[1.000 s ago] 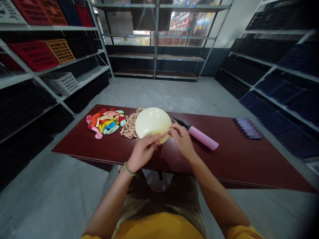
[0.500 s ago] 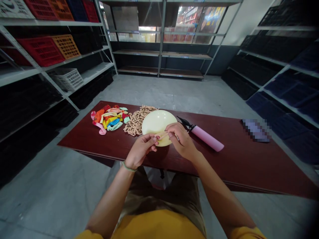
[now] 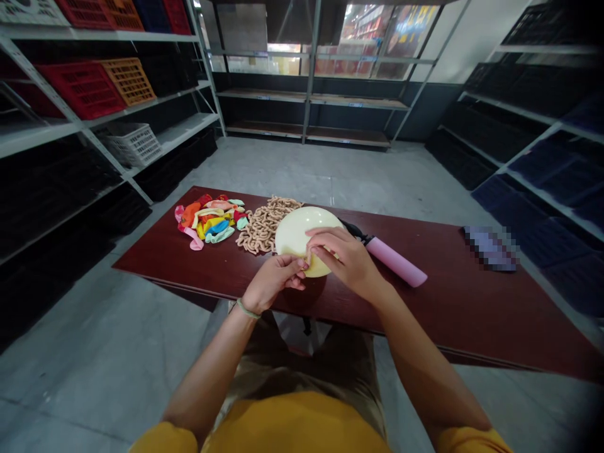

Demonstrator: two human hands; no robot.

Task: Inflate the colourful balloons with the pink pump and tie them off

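The left hand (image 3: pixel 272 283) and right hand (image 3: pixel 344 261) are together, pinching the neck of a pale yellow balloon (image 3: pixel 299 242) above the counter (image 3: pixel 425 314). The balloon sits between a heap of twisted tan balloons (image 3: pixel 267 225) and a pink hand pump (image 3: pixel 395 262). Further left lies a pile of deflated coloured balloons (image 3: pixel 207 225). Metal shelves (image 3: pixel 179 133) line the room.
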